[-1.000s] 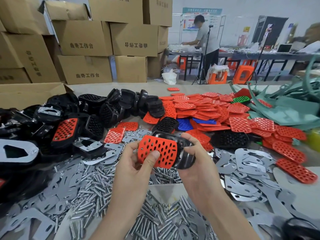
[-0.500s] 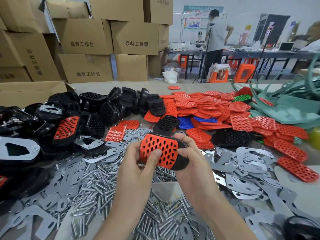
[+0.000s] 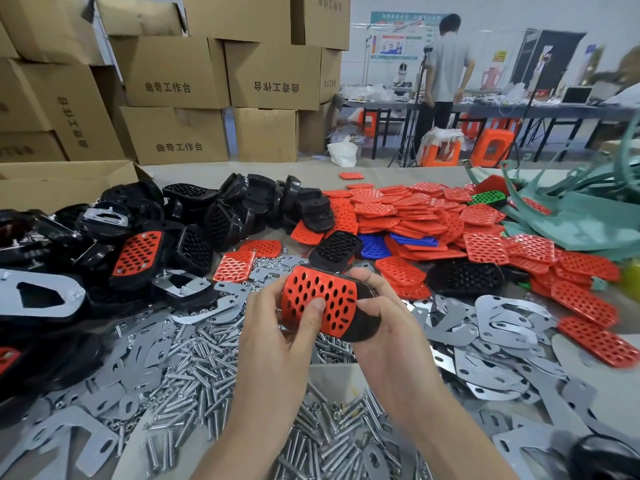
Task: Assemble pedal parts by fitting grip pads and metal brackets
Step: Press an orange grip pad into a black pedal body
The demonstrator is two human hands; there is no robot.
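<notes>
"Pedal body [image 3: 363, 329]: state its location," the inspector says.

"Held above the near centre of the desk [image 3: 408, 173], between both hands and clear of the surface. The body is black. A red grip pad [image 3: 322, 296] with oval holes lies on its upper face."

"Left hand [image 3: 273, 344]?"

"Fingers clenched around the left end of the assembly. Thumb pressed flat on the pad face."

"Right hand [image 3: 391, 330]?"

"Fingers curled over the far edge and right end of the body, grasping it. Thumb on the black rim just beside the pad."

"Pad seating?"

"Cannot tell. The black rim shows along the near right edge only."

"Surrounding stock?"

"Loose bolts [image 3: 207, 358] lie beneath the hands and to the left. Metal brackets [image 3: 502, 327] spread to the right. Spare red pads [image 3: 415, 209] are heaped far right. Black pedal bodies [image 3: 249, 202] are heaped far left. Cardboard boxes [image 3: 173, 74] are stacked beyond the desk on the left."
</notes>
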